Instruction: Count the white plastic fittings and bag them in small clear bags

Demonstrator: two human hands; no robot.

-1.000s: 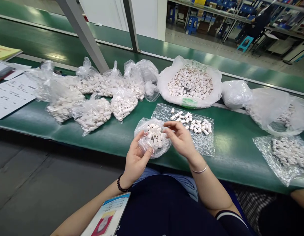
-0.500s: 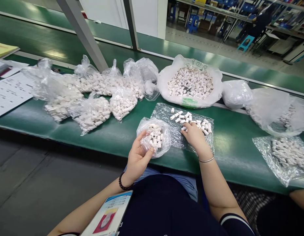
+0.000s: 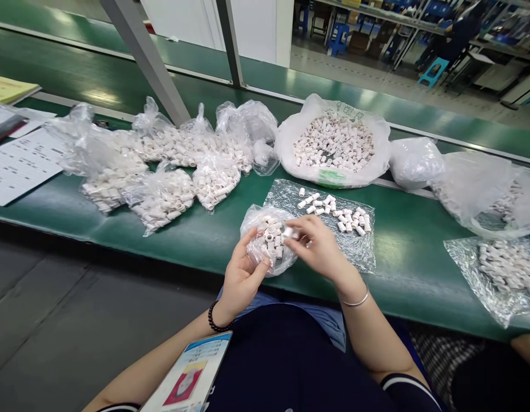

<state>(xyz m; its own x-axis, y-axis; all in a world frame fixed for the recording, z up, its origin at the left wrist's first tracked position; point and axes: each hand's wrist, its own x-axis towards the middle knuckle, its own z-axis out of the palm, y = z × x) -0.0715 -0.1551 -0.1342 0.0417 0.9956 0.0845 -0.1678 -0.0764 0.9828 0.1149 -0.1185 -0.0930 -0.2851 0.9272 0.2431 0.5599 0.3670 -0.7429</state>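
Head view: left hand (image 3: pixel 243 272) grips the near left side of a small plastic bag (image 3: pixel 287 262), thumb and fingers curled around the film. Right hand (image 3: pixel 317 246) pinches one white piece (image 3: pixel 289 232) between thumb and fingers, just over the right side of the bag mouth; that piece is motion-blurred, outline soft.

Bag: thin, see-through, milky at the rim, wrinkled, mouth spread wide and facing up, at the front edge of the green bench (image 3: pixel 402 234). Cannot tell whether its bottom touches the bench. White fittings (image 3: pixel 271 239) fill its middle: short, tubular, hollow, matt off-white, some with round dark holes facing up, others on their sides, jumbled.

Just right of the bag, partly behind the right hand, a crinkled clear sheet (image 3: pixel 286 197) lies flat, shiny. Loose pieces (image 3: pixel 354 220) on it: same white, short cylinders, mostly lying down, in a scattered band, a few end to end.

Behind the sheet, a big white bag (image 3: pixel 286 149) with rolled-out rim and green print, full of similar tubes, slightly creamier. Left: a cluster of filled clear bags (image 3: pixel 162 200), tops bunched. Far right: a flat clear bag (image 3: pixel 507 266) with more pieces.
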